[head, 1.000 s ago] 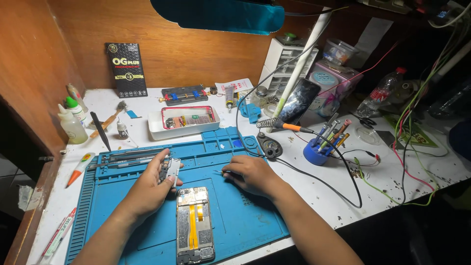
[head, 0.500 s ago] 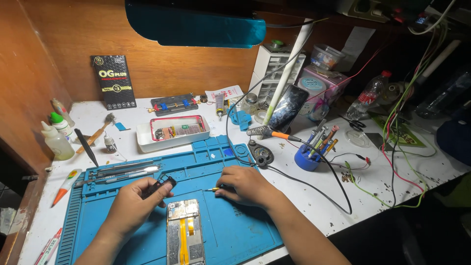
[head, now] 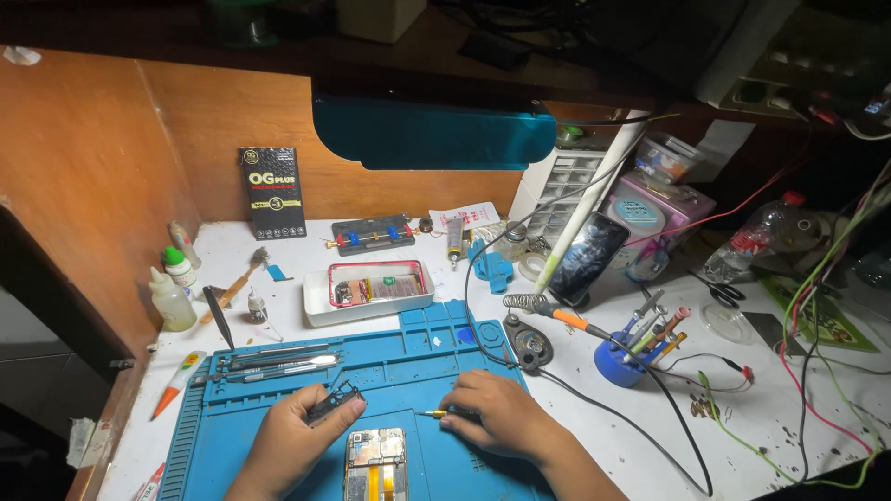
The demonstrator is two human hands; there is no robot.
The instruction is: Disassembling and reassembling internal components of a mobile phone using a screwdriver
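My left hand [head: 290, 436] holds a small dark bracket-like phone part [head: 335, 402] just above the blue work mat [head: 408, 371]. My right hand [head: 494, 416] rests on the mat and grips a thin screwdriver [head: 431, 414] whose yellow tip points left toward the part. An opened phone [head: 376, 464] with exposed boards and orange flex cables lies on the mat between my two hands, at the bottom edge of the view.
Tweezers and metal tools [head: 278, 364] lie along the mat's top. A white tray [head: 371, 289], glue bottles [head: 173, 299], a soldering iron [head: 557, 315] on its stand, a blue pen cup [head: 620, 360], another phone [head: 587, 258], drawers and tangled wires crowd the bench.
The view has tilted upward, so hands and phone sit lower in frame. My left hand has lowered the small part toward the mat, and my right hand stays in place with the screwdriver.
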